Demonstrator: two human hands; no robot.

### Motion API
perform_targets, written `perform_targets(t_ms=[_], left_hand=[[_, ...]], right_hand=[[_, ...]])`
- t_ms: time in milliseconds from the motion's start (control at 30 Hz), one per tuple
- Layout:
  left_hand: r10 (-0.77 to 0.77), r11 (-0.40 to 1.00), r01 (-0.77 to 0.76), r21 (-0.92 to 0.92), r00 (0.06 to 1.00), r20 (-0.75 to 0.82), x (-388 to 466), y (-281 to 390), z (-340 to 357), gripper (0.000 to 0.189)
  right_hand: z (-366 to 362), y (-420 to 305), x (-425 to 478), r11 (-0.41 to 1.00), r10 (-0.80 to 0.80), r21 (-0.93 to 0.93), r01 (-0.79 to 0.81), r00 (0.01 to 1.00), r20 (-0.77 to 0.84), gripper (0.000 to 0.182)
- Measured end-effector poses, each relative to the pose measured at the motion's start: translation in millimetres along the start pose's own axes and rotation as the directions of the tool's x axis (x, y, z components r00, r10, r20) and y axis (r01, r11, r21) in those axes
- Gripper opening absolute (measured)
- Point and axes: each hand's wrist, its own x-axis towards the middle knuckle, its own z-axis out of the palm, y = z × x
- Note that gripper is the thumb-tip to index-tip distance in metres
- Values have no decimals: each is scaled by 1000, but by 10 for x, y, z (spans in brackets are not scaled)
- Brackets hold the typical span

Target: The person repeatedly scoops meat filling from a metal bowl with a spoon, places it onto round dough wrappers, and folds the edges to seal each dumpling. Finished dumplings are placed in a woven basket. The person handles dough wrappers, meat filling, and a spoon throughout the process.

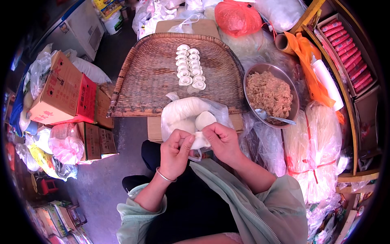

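Observation:
Between them, my left hand (179,149) and my right hand (224,141) pinch a folded dumpling wrapper (200,141) by its two sides. Whether filling is inside it, I cannot tell. Just beyond my fingers lies a clear plastic bag (224,111) of round dough wrappers (190,108), with one loose wrapper (205,120) on top. Two columns of shaped dumplings (185,80) rest on a woven wicker tray (143,79). To the right, a steel bowl (297,91) holds minced filling (268,93), and a metal spoon (274,117) leans in it.
Cardboard cartons (58,88) and bagged goods (67,138) stand at the left. On the right are bundled dried noodles (313,152), a white plastic roll (327,84) and a wooden shelf with a box of red packets (347,52). A red bag (237,18) sits beyond the tray.

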Motion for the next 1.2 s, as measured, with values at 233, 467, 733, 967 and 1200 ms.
perform_targets(t_ms=[233,467,733,967,1200], left_hand=[[-25,998,24,-55,999,-24,2,18,-2,16],[-10,999,13,-31,996,85,-10,66,-35,15],[-56,969,89,-229,988,147,1,116,-17,19],[68,976,-131,174,942,327,48,114,-73,17],[-41,995,24,95,983,179,26,-15,-53,16]], right_hand=[[7,21,-39,1000,24,-22,-23,998,51,14],[-61,-112,-11,988,144,38,-149,982,123,16],[-148,-140,61,980,166,71,-188,956,240,17],[-246,-137,101,926,277,127,-357,867,415,17],[-236,-63,98,969,109,157,-190,902,417,17]])
